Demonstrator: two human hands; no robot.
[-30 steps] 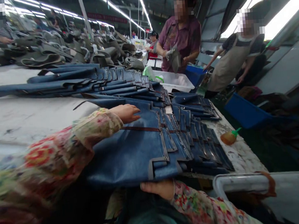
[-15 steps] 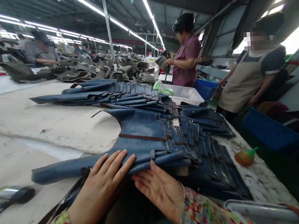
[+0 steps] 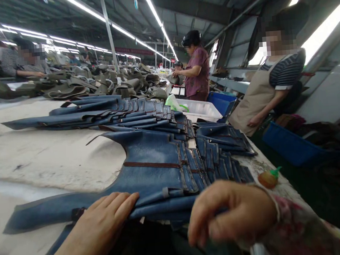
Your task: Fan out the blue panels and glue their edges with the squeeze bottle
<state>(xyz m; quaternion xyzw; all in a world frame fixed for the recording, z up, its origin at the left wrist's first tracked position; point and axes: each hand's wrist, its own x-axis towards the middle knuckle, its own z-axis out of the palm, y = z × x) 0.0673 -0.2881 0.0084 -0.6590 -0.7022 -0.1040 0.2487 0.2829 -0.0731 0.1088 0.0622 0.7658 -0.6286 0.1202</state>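
A blue leather-like piece (image 3: 152, 178) with a curved cut-out and a dark brown strip lies nearest me, on top of a fanned stack. My left hand (image 3: 109, 216) rests flat on its folded near edge, fingers stretched out. Raised at the right of that edge is my right hand (image 3: 232, 213), somewhat blurred. Its fingers hang loosely bent, thumb apart, and I see nothing in them. It hides part of the overlapping blue pieces (image 3: 216, 159) behind it. Further off lies a second row of blue pieces (image 3: 98, 113).
A small bottle with a green tip (image 3: 268, 178) stands by the table's right edge. Behind the stacks are a white bin (image 3: 206, 108) and a heap of olive pieces (image 3: 102, 83). A person in purple (image 3: 197, 68) and one in an apron (image 3: 265, 84) stand beyond, near a blue bin (image 3: 299, 144).
My right hand has left the folded edge, moving right and up toward the camera, and has turned over. My left hand stays on the piece. The view has shifted to the right.
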